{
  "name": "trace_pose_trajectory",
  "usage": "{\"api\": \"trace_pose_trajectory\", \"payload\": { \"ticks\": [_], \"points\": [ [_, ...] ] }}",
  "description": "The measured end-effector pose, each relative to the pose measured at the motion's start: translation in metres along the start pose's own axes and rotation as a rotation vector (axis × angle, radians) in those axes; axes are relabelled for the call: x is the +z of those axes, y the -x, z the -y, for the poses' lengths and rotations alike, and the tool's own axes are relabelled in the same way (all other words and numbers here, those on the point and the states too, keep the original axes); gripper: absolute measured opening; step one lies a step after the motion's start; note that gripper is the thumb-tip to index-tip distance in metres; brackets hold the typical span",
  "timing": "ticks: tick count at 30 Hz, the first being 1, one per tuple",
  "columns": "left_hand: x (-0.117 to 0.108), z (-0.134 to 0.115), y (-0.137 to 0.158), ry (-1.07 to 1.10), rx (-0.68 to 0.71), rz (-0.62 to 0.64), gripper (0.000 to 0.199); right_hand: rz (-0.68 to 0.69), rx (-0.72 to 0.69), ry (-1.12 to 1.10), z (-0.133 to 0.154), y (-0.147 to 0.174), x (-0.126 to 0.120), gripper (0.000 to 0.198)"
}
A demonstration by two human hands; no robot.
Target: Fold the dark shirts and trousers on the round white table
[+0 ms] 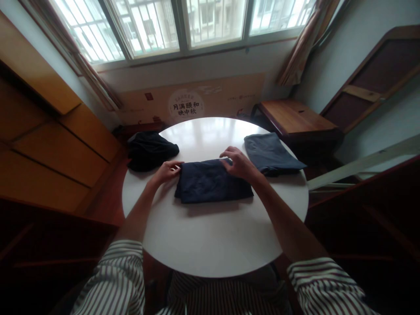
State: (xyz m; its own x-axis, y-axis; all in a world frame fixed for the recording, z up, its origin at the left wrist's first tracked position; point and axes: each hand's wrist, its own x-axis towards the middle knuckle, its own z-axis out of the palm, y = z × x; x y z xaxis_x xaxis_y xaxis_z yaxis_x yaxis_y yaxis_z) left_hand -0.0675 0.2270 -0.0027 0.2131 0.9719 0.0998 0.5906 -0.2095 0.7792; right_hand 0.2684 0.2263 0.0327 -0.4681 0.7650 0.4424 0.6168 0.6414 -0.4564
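Observation:
A folded dark blue garment [210,183] lies flat in the middle of the white round table [213,245]. At its upper left corner is my left hand [166,172], its thumb and fingertips closed on the cloth edge. My right hand [239,164] is over the garment's upper right edge, the fingers curved and the thumb apart from them. Its palm side is hidden. Beyond that hand, a folded grey-blue garment [271,151] rests near the table's right edge. A crumpled black garment [149,148] is at the left, close to my left hand.
A low wooden table [297,116] stands behind at the right. Wooden cabinets [59,144] line the left side. Barred windows [213,19] and a printed board [216,94] are across the far wall. Dark furniture flanks me on both sides.

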Motion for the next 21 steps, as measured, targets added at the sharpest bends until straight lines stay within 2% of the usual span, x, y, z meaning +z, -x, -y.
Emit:
{"api": "trace_pose_trajectory", "payload": {
  "ticks": [1,4,5,7,10,11,14,17,19,21],
  "points": [
    [0.002,0.001,0.000,0.023,0.006,-0.018,0.041,0.054,-0.078,-0.021,0.017,0.002,0.003,0.022],
    [0.003,0.001,-0.001,-0.001,0.057,-0.053,0.039,0.286,-0.321,-0.013,0.063,0.013,0.022,0.056],
    [0.003,0.000,-0.001,-0.029,0.073,-0.055,0.036,0.336,-0.380,0.022,0.074,0.016,0.030,0.059],
    [0.002,0.000,-0.001,-0.085,0.098,-0.059,0.031,0.372,-0.449,0.098,0.086,0.022,0.045,0.049],
    [0.006,0.002,-0.001,-0.131,0.101,-0.098,0.029,0.362,-0.502,0.152,0.088,0.024,0.061,0.017],
    [0.008,0.003,-0.002,-0.136,0.087,-0.113,0.030,0.354,-0.518,0.157,0.086,0.024,0.065,0.016],
    [0.014,0.007,-0.004,-0.118,0.015,-0.143,0.031,0.291,-0.525,0.155,0.083,0.023,0.072,0.025],
    [0.015,0.009,-0.008,-0.056,-0.044,-0.148,0.029,0.192,-0.462,0.130,0.085,0.025,0.076,0.027],
    [0.015,0.006,-0.009,-0.025,-0.080,-0.150,0.029,0.175,-0.434,0.111,0.088,0.026,0.076,0.030],
    [0.015,-0.003,-0.007,-0.051,-0.064,-0.209,0.031,0.185,-0.400,0.091,0.091,0.027,0.074,0.036]
  ]
}}
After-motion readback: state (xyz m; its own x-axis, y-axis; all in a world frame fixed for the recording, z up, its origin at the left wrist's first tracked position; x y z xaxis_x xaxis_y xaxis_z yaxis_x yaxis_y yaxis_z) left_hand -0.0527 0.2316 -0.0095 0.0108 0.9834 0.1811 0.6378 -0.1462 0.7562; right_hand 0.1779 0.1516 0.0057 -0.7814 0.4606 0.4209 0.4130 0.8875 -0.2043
